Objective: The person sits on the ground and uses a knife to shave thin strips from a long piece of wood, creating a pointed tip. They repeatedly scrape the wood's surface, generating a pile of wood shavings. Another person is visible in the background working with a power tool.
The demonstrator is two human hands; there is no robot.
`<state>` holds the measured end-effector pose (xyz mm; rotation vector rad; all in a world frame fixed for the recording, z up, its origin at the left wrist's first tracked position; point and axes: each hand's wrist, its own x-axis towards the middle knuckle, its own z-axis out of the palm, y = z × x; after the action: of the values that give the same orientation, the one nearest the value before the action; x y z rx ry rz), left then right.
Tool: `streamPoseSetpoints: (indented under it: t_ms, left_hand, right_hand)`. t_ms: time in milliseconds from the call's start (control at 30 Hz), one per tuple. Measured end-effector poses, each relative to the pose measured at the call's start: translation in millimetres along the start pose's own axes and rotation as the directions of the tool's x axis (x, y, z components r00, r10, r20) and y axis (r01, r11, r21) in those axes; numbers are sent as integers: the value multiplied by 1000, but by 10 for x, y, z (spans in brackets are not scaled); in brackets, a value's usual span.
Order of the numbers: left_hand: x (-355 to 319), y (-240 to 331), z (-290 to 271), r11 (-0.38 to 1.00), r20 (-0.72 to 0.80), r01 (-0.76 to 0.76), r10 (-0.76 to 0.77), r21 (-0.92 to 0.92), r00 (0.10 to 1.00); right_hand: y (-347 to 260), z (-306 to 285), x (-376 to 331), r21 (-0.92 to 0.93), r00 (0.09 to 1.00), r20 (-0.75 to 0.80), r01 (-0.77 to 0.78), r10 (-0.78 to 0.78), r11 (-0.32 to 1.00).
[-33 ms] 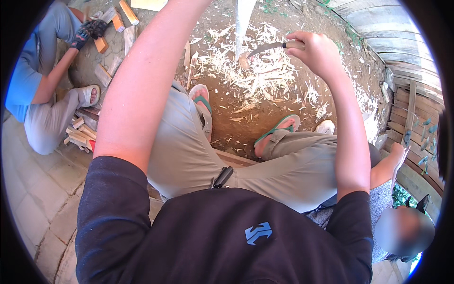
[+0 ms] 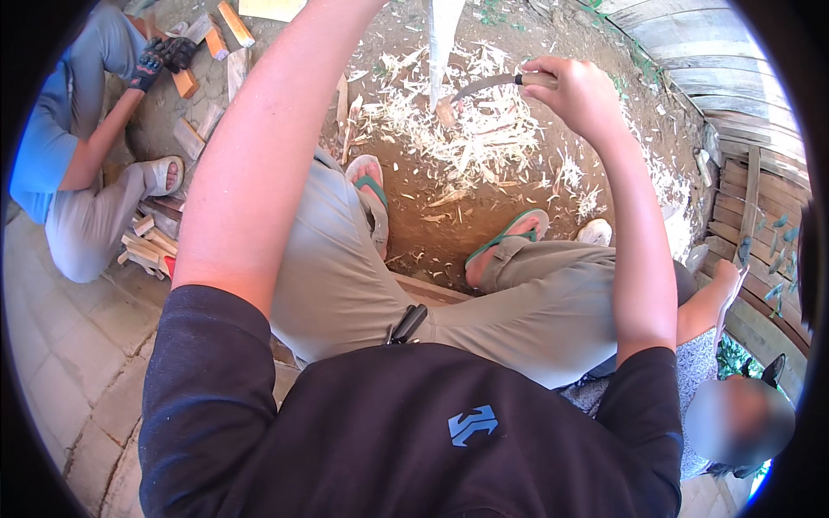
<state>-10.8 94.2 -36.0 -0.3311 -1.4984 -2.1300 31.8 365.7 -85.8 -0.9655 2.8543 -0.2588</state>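
My right hand (image 2: 583, 97) is closed around the wooden handle of a curved knife (image 2: 485, 86). Its bare blade points left, with the tip just beside the lower end of a long pale strip of wood (image 2: 440, 47). That strip comes down from the top edge and ends at a small brown wood block (image 2: 446, 112) among the shavings. My left forearm (image 2: 259, 147) reaches up past the top edge, so my left hand is out of sight.
Pale wood shavings (image 2: 484, 142) cover the dirt between and beyond my sandalled feet. At left sits a co-worker with gloved hands (image 2: 164, 59) near several wood blocks (image 2: 185, 84). Another person (image 2: 699, 371) is close on my right, by a plank wall (image 2: 734, 95).
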Motion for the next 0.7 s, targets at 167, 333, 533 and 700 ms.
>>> streamPoseSetpoints:
  t_ms: [167,333,533,700]
  left_hand:
    - [30,53,-24,982,-162,-84,111,167,981]
    - [74,-2,-59,949,-213,-222,270,222,939]
    - [111,-36,-190,960,-233,-145,202,238,951]
    - [141,-59,-235,942,-220,-191,255,274,942]
  right_hand:
    - [126,194,97,185,987,-19,-153,159,971]
    - [344,493,191,435,958,38,-272,284,858]
    - [345,635,190,536,945,104,-315,310,783]
    - [293,742,205,605,942,112,-316,315,731]
